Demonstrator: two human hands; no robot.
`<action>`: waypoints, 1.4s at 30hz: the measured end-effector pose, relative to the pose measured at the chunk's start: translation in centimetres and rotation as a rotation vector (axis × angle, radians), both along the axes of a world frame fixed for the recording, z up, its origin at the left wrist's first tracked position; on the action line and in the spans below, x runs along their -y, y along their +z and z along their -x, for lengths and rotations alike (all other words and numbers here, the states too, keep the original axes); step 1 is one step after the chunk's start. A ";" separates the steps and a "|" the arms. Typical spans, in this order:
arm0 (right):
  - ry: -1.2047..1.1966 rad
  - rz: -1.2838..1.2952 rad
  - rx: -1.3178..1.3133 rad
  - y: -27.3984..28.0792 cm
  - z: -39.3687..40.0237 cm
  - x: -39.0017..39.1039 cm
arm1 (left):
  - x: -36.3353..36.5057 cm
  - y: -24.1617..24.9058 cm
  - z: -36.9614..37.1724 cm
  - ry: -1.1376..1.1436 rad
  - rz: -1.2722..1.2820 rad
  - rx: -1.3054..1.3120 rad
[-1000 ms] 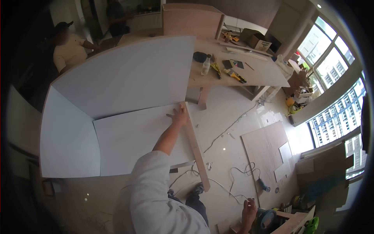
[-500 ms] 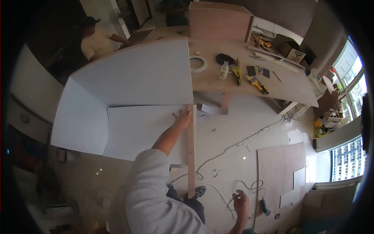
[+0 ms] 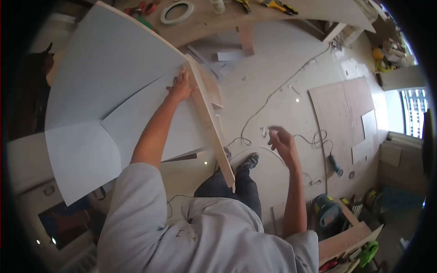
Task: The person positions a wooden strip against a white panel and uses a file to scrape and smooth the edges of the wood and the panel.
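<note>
A wooden cabinet box (image 3: 123, 54) with white-lined inner faces stands at the left, its bare plywood edge (image 3: 207, 120) running toward my legs. My left hand (image 3: 181, 85) grips that edge near the inner corner, its thumb resting on the white inner face. To the right, my right hand (image 3: 282, 142) is held over the floor with its fingers curled together. Something small and pale seems to be between its fingertips, too small to name.
A workbench (image 3: 268, 20) at the top carries a white ring (image 3: 176, 12) and tools. A cable (image 3: 268, 98) crosses the floor. Plywood sheets (image 3: 341, 109) lie at the right with an angle grinder (image 3: 335, 166). A power tool (image 3: 327, 210) and a wooden tray (image 3: 350, 239) are lower right.
The cabinet box has turned at an angle, with my left hand still on its edge. My right hand appears higher and farther forward. My view has tipped down toward my body.
</note>
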State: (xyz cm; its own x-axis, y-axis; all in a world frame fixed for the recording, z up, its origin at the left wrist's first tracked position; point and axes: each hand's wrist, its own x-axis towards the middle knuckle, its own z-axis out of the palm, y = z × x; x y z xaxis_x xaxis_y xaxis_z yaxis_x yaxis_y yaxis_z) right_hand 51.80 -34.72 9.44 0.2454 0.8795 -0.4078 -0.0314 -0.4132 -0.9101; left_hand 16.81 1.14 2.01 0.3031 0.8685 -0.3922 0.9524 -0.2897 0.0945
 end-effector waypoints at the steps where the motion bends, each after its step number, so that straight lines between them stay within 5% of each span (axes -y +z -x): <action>1: -0.047 0.044 -0.084 -2.1 0.7 -1.6 | 0.0 -0.4 0.0 -0.011 -0.015 0.038; 2: -0.089 0.079 -0.165 -4.3 1.8 -3.2 | 0.5 -0.6 -0.6 -0.020 -0.007 0.044; 4: 0.321 0.215 -0.161 -10.1 6.9 -7.1 | 0.4 0.6 -0.5 -0.012 -0.018 0.046; 7: -0.004 0.052 -0.301 -15.4 11.0 -8.1 | 0.8 1.5 -0.9 -0.017 0.008 -0.002; 11: 0.290 0.279 -0.145 -15.2 11.4 -7.0 | 1.2 2.2 -1.5 -0.003 0.024 -0.034; 14: -0.067 0.170 -0.051 -17.4 12.1 -5.6 | 1.4 2.7 -2.0 0.012 0.012 -0.072; 20: -0.037 -0.172 0.498 -7.6 16.3 -9.5 | 1.6 2.8 -2.0 0.017 -0.005 -0.034; 23: 0.172 -0.283 0.727 -4.0 20.4 -12.0 | 1.8 3.1 -2.0 0.049 0.010 0.007; 27: 0.407 -0.279 0.995 -5.8 24.1 -13.8 | 2.0 3.8 -2.0 0.043 0.027 0.032; 35: 0.470 -0.217 1.088 -5.6 24.8 -14.1 | 2.0 2.9 -1.0 0.032 -0.003 0.156; 42: 0.528 -0.280 1.077 -6.3 23.6 -14.3 | 2.5 -0.3 -2.0 0.082 -0.376 0.388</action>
State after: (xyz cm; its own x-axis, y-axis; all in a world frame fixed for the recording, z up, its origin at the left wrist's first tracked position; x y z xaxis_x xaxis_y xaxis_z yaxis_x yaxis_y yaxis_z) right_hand 28.15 -20.39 3.16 -0.0724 0.9974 0.0012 0.9016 0.0660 -0.4276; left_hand 18.82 -1.41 1.76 0.2890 0.9542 0.0773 0.8893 -0.2975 0.3472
